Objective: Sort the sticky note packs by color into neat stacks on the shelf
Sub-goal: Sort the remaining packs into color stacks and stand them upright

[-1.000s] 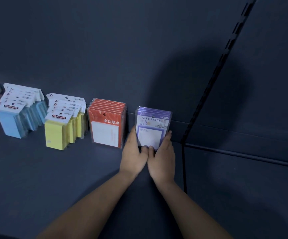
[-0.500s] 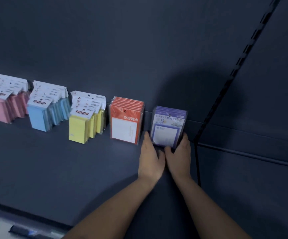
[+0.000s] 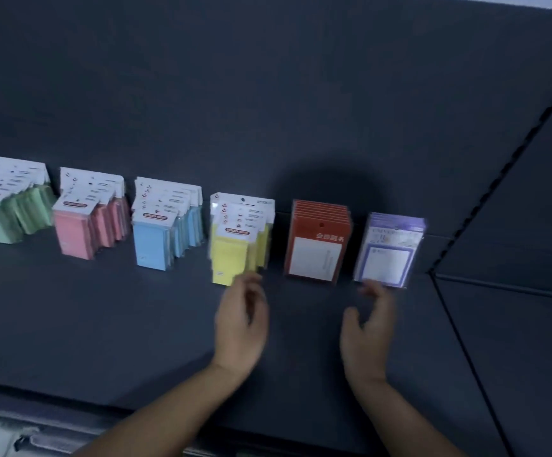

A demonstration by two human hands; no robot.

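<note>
Head view: I record film-wrapped rectangular sticky note packs (image 3: 314, 255) upright on the matte shelf (image 3: 103, 324); left hand (image 3: 240, 321) before the yellow row (image 3: 230, 262), right hand (image 3: 367, 328) before the purple row (image 3: 387, 263); fingers loosely curled, empty, blurred.

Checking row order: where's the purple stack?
Head view: the purple stack ends the row at right, beside the red stack, just beyond the right hand.
</note>
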